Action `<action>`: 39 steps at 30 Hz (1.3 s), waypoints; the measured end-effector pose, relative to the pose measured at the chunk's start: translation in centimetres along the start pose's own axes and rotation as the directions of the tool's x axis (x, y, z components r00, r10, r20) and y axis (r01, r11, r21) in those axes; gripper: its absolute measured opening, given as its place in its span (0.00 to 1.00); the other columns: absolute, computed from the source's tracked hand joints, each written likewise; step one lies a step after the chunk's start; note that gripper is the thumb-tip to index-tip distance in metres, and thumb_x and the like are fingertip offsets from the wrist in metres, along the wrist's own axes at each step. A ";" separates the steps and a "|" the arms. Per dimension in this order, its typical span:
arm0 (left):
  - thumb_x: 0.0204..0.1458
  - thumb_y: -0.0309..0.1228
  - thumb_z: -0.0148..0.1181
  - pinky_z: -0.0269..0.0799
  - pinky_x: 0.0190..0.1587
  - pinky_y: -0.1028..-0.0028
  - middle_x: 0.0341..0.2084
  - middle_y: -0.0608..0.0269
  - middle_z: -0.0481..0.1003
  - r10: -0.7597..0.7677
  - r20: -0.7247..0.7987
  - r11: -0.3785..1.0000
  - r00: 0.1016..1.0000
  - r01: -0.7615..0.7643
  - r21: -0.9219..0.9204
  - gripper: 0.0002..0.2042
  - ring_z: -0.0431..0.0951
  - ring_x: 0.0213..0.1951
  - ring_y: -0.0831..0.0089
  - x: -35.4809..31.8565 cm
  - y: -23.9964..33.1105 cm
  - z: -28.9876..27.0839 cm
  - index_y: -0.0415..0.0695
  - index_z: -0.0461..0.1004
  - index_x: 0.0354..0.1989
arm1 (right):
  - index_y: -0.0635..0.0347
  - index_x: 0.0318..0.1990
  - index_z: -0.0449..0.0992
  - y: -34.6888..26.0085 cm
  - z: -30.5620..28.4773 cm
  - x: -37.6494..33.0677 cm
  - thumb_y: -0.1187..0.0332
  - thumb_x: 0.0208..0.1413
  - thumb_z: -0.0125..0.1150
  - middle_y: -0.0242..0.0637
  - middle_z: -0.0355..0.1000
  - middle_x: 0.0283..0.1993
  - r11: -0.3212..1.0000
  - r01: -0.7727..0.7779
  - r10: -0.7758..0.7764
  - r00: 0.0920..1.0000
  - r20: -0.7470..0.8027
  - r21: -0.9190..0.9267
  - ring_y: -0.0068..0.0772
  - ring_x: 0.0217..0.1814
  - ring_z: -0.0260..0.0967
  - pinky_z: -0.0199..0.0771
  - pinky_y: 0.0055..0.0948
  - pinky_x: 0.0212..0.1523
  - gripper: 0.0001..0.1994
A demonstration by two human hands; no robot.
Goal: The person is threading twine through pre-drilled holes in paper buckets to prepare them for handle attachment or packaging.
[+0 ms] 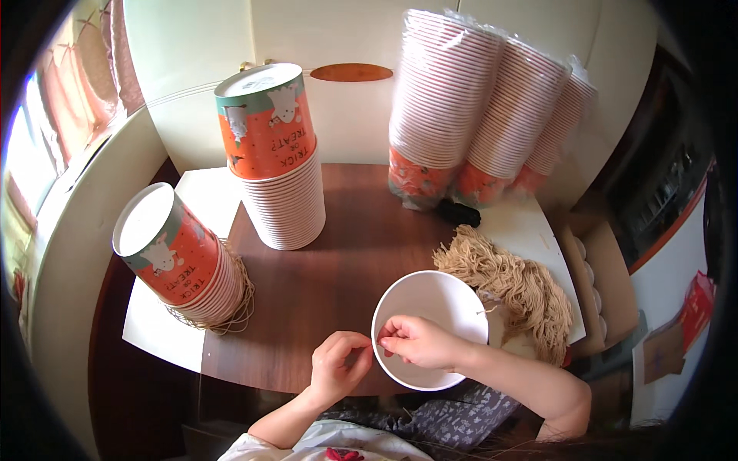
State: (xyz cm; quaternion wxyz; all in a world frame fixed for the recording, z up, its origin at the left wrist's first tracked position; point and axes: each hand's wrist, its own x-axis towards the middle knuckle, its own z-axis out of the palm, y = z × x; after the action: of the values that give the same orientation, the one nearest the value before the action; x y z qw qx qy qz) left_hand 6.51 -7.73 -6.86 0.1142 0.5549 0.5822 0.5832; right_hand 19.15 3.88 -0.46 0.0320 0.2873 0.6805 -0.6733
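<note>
Both hands pinched at the rim of the white cup (430,326), near the table's (338,269) front edge.
Right hand (419,342) gripped the rim, fingers curled; left hand (338,365) closed beside it, contents unclear. Tan string (515,284) lay just right; orange cup stacks (280,161) stood behind, bagged stacks (477,107) at the back.

Round white paper bucket (430,307), open top toward camera, white inside. Sits at near edge of brown wooden table, partly overhanging it, tilted toward person. Near-left rim pinched by fingertips of right hand (419,342), which reaches across bucket's lower part. Left hand (338,365) just outside rim at left, fingertips curled toward same spot, close to right fingertips. Thin beige string (484,310) pokes in at right rim.
</note>
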 end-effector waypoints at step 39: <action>0.54 0.31 0.51 0.70 0.28 0.83 0.24 0.66 0.73 -0.341 0.616 0.617 0.710 0.663 -0.423 0.08 0.72 0.27 0.84 6.0 3.4 -2.5 0.37 0.70 0.33 | 0.61 0.46 0.65 -4.8 -1.2 -4.8 0.71 0.47 0.62 0.24 0.59 0.21 0.847 0.458 -0.525 0.803 -0.283 -0.271 0.11 0.20 0.54 0.56 0.13 0.20 0.18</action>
State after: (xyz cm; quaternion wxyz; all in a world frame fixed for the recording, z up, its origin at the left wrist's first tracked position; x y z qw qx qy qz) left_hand 4.15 -5.46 -0.26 0.5931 0.4172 0.4455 0.5251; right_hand 21.51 3.62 6.00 -0.2372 0.2100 0.7872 -0.5291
